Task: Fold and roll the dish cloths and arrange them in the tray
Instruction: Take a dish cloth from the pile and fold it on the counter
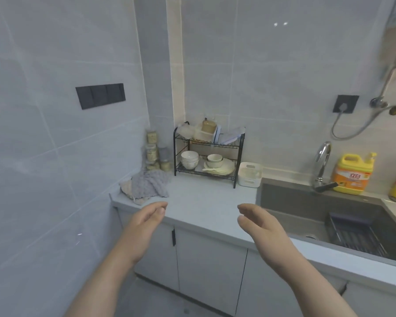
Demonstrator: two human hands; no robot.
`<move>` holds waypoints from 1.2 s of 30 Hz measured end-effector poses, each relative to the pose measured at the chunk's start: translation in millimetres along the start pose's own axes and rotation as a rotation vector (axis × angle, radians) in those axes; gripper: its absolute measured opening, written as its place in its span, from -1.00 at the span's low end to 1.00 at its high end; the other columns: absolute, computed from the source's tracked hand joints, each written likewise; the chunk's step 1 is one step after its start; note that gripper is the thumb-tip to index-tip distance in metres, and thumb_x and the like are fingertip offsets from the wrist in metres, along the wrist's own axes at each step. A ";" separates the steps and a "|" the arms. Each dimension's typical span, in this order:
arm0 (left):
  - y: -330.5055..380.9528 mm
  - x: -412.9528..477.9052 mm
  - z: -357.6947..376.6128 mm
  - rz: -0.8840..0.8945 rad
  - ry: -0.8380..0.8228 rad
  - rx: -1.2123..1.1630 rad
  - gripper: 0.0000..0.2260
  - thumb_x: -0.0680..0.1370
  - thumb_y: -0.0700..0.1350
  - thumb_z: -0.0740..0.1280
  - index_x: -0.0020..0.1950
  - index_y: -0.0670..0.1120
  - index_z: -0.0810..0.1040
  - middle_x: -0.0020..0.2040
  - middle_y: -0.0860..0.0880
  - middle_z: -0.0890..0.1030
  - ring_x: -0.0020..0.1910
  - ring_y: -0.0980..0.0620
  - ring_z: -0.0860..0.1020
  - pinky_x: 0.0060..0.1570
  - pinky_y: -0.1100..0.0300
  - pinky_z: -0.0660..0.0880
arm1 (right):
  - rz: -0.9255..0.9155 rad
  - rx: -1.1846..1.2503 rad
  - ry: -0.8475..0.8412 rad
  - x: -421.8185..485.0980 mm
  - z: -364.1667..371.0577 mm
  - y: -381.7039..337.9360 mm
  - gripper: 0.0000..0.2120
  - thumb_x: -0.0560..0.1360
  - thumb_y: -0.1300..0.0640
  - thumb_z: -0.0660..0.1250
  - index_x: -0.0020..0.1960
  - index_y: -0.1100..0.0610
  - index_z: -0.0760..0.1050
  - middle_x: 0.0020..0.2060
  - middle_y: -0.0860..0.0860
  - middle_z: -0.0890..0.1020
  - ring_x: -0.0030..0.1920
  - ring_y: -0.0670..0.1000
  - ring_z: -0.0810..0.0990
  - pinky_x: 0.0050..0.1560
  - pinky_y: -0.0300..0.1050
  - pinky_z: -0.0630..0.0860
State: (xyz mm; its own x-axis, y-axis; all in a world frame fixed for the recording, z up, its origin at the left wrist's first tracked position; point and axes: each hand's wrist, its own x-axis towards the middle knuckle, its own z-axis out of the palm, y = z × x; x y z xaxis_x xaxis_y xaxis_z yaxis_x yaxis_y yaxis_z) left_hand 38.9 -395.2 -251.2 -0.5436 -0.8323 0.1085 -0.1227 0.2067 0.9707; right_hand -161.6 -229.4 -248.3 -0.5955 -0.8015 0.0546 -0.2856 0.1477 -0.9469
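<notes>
A heap of grey and beige dish cloths (146, 185) lies unfolded at the far left corner of the pale countertop (204, 202). A small white tray (249, 174) stands empty beside the dish rack, right of the cloths. My left hand (146, 221) hovers over the counter's front edge, just below the cloths, fingers loosely curved and holding nothing. My right hand (258, 221) hangs level with it, farther right, palm turned inward and empty. Neither hand touches a cloth.
A black two-tier dish rack (207, 156) with bowls and plates stands at the back. Jars (153, 154) are stacked in the corner. A sink (329, 216) with a faucet (321, 165) lies to the right, a yellow detergent bottle (350, 173) behind it.
</notes>
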 end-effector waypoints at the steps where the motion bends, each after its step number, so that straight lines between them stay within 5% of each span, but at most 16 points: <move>1: -6.0 11.8 -1.9 -0.010 0.013 0.010 -0.83 0.61 -0.10 0.23 0.17 0.03 0.53 0.16 0.16 0.55 0.27 0.13 0.46 0.37 0.14 0.31 | 0.001 0.006 -0.012 16.0 5.2 3.3 -0.77 0.55 -0.01 0.26 0.18 -0.22 0.45 0.22 -0.25 0.49 0.31 -0.20 0.40 0.30 -0.12 0.34; 7: -38.8 90.1 2.9 -0.105 0.065 0.119 -0.78 0.59 -0.08 0.28 0.22 0.12 0.50 0.26 0.02 0.50 0.27 0.12 0.42 0.23 0.21 0.29 | 0.007 0.050 -0.094 125.0 20.7 30.9 -0.74 0.57 0.03 0.25 0.24 -0.16 0.42 0.23 -0.23 0.48 0.31 -0.17 0.39 0.21 -0.19 0.30; 13: -64.3 175.2 26.6 -0.286 0.063 0.196 -0.76 0.48 0.16 0.34 0.13 0.34 0.45 0.33 0.04 0.47 0.30 0.17 0.41 0.36 0.09 0.28 | 0.070 0.038 -0.166 237.2 22.4 64.3 -0.72 0.56 0.02 0.24 0.26 -0.16 0.40 0.23 -0.21 0.47 0.30 -0.16 0.38 0.19 -0.18 0.31; 23: -92.8 276.5 0.9 -0.327 0.077 0.228 -0.78 0.59 0.04 0.26 0.22 0.24 0.43 0.29 0.12 0.44 0.35 0.16 0.37 0.31 0.16 0.28 | 0.112 0.002 -0.300 355.4 85.8 87.5 -0.65 0.57 0.05 0.24 0.35 -0.02 0.38 0.25 -0.12 0.46 0.33 -0.05 0.39 0.17 -0.14 0.32; 29: -134.3 357.9 -46.2 -0.359 0.074 0.250 -0.62 0.60 -0.03 0.27 0.41 0.01 0.40 0.37 0.05 0.42 0.32 0.10 0.39 0.27 0.20 0.29 | 0.142 -0.061 -0.345 422.8 144.3 104.7 -0.60 0.57 0.06 0.26 0.40 -0.04 0.34 0.34 -0.13 0.41 0.38 -0.05 0.33 0.20 -0.15 0.31; 36: -224.4 504.4 -97.3 -0.437 -0.095 0.357 -0.58 0.61 0.07 0.21 0.46 0.06 0.31 0.45 0.05 0.34 0.40 0.04 0.34 0.34 0.09 0.30 | 0.211 -0.283 -0.269 525.1 246.1 149.7 -0.49 0.57 0.08 0.24 0.48 -0.06 0.20 0.48 -0.14 0.23 0.46 -0.10 0.21 0.38 -0.26 0.16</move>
State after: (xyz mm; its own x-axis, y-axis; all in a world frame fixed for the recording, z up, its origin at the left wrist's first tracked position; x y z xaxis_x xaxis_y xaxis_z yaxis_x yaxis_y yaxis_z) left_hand -127.0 -911.4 -393.5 -0.4498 -0.8328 -0.3226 -0.6169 0.0285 0.7865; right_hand -332.2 -770.8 -439.3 -0.4566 -0.8537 -0.2506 -0.3955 0.4470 -0.8024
